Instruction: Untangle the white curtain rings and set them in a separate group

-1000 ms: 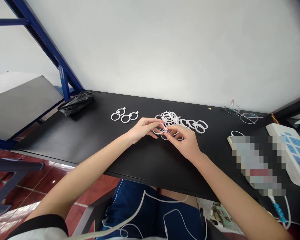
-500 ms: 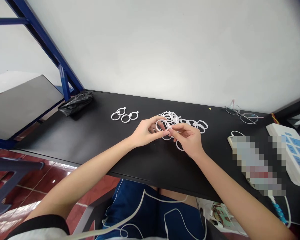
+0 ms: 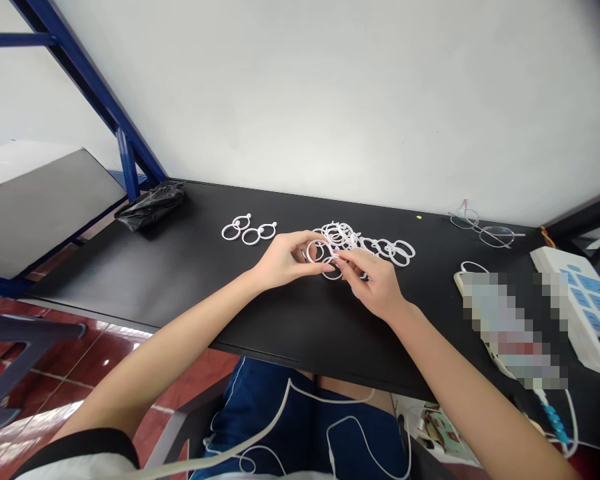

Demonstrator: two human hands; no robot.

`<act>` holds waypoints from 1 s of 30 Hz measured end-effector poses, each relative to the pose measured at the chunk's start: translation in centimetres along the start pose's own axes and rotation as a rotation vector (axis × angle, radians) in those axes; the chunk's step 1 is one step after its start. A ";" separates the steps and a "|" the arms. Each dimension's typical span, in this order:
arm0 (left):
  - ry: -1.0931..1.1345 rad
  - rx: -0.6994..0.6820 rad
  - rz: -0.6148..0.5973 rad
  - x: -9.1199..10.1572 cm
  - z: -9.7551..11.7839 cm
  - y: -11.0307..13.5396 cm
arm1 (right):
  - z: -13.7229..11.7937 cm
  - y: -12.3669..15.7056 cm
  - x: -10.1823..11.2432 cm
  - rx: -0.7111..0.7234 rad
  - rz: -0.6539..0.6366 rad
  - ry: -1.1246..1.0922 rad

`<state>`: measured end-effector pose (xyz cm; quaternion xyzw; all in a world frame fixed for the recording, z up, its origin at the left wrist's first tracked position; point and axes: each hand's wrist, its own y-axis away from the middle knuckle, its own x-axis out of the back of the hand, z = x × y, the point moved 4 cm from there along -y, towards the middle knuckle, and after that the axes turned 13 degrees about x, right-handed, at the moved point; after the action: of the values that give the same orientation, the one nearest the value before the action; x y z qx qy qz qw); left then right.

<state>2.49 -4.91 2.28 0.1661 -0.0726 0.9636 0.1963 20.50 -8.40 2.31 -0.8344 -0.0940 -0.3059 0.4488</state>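
My left hand (image 3: 293, 259) is closed around the left side of a white ring (image 3: 308, 249), thumb below and fingers above. At the ring's right side, my right hand (image 3: 373, 277) pinches a small white part with thumb and forefinger; the fingertips hide its detail. Behind and under both hands lies a pile of white rings (image 3: 347, 233), loosely overlapping and spreading right. Left of my hands, several finished-looking white rings with small round knobs (image 3: 251, 237) rest on the black table (image 3: 290, 320).
A crumpled black plastic bag (image 3: 153, 205) lies at the table's left end. To the right are eyeglasses (image 3: 497, 235), a blurred-out phone (image 3: 515, 333) on a cable, and a white power strip (image 3: 580, 313). A white cable (image 3: 260, 437) crosses my lap.
Both hands have shifted slightly left with the ring. My right hand has turned a little, its fingers now covering more of the rings beneath.
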 end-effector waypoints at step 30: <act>0.083 0.050 -0.083 0.6 0.1 -0.1 | -0.2 0.4 -0.1 -0.179 0.031 -0.291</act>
<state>1.98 -4.65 2.55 0.1337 -0.0335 0.9623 0.2347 20.46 -8.74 2.05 -0.9077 -0.1176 -0.1822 0.3592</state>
